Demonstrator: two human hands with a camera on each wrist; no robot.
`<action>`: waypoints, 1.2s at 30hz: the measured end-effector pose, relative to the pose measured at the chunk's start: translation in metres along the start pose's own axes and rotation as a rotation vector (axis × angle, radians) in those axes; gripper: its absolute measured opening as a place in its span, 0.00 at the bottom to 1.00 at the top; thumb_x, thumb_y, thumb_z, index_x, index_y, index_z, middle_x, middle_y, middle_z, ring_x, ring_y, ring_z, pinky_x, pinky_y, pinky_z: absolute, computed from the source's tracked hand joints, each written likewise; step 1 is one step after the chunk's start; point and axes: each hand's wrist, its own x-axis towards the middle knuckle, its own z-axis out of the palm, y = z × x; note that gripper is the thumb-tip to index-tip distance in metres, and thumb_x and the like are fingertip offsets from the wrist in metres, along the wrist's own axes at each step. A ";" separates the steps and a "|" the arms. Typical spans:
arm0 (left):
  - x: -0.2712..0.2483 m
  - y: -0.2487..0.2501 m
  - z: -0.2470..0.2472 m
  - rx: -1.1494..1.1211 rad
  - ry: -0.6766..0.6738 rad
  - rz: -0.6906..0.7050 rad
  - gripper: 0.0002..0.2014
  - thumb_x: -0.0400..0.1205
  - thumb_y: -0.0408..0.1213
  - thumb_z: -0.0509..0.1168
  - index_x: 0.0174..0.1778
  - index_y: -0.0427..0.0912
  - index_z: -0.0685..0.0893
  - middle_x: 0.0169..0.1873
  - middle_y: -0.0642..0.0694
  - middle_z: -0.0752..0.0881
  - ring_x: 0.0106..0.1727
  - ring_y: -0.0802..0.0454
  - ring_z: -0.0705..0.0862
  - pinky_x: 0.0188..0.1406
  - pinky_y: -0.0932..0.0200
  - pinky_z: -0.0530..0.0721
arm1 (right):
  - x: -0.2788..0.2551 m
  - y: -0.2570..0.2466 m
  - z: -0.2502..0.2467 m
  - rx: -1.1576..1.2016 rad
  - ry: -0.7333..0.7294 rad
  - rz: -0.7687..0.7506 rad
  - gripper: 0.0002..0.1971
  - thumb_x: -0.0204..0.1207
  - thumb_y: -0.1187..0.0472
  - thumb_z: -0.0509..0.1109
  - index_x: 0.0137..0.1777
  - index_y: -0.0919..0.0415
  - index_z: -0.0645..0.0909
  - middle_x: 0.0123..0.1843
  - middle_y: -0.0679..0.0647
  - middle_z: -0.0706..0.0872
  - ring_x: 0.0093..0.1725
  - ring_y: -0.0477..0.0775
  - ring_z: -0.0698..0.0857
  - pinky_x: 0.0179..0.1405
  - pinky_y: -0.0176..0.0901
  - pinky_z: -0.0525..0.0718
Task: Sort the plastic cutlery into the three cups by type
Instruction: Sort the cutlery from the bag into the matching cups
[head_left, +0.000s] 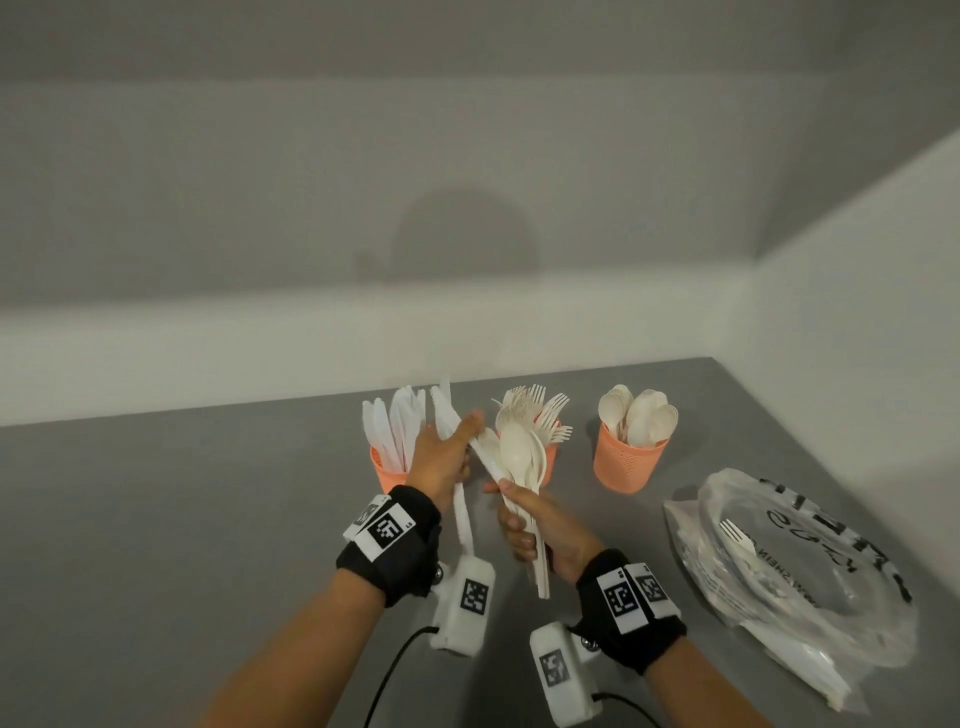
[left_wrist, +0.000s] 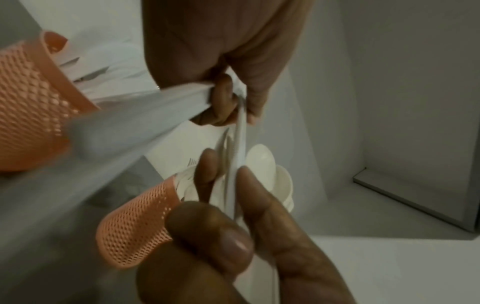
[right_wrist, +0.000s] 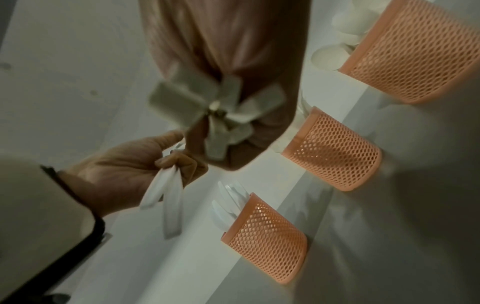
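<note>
Standing on a grey worktop (head_left: 208, 519) walled by white panels: three orange mesh cups (head_left: 629, 460), sorted. Lying right: bagged plates (head_left: 810, 571). Gripping white knives (head_left: 448, 415), left hand (head_left: 441, 457) fingers curled; clamping mixed spoons (head_left: 519, 457), right hand (head_left: 540, 525).

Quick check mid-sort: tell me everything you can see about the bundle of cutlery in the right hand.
The bundle is cream plastic, matte, mostly spoons whose bowls fan up and overlap in front of the middle cup. The right hand grips the handles mid-length, and their square ends stick out below the fist. It is held nearly upright above the table. The left hand, holding white knives, pinches one piece at the bundle's left edge.
</note>
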 end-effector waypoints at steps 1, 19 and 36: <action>0.003 -0.001 -0.001 -0.028 0.023 0.001 0.16 0.83 0.44 0.60 0.30 0.41 0.76 0.16 0.53 0.74 0.12 0.62 0.67 0.13 0.71 0.66 | 0.000 0.000 0.002 -0.010 0.004 0.010 0.10 0.83 0.54 0.57 0.52 0.57 0.78 0.19 0.44 0.69 0.15 0.40 0.63 0.13 0.29 0.62; 0.081 0.011 -0.063 0.141 0.423 0.441 0.20 0.84 0.48 0.57 0.30 0.38 0.72 0.23 0.44 0.74 0.19 0.62 0.77 0.22 0.70 0.77 | -0.005 -0.016 -0.001 -0.079 0.089 0.049 0.15 0.80 0.53 0.63 0.61 0.60 0.77 0.20 0.45 0.70 0.17 0.40 0.68 0.17 0.30 0.70; 0.038 -0.016 -0.039 0.739 0.334 0.670 0.24 0.80 0.50 0.49 0.59 0.41 0.83 0.56 0.42 0.82 0.57 0.44 0.78 0.63 0.44 0.74 | -0.003 -0.010 -0.005 -0.092 0.202 -0.027 0.08 0.80 0.54 0.65 0.50 0.59 0.75 0.23 0.47 0.71 0.17 0.42 0.68 0.15 0.32 0.69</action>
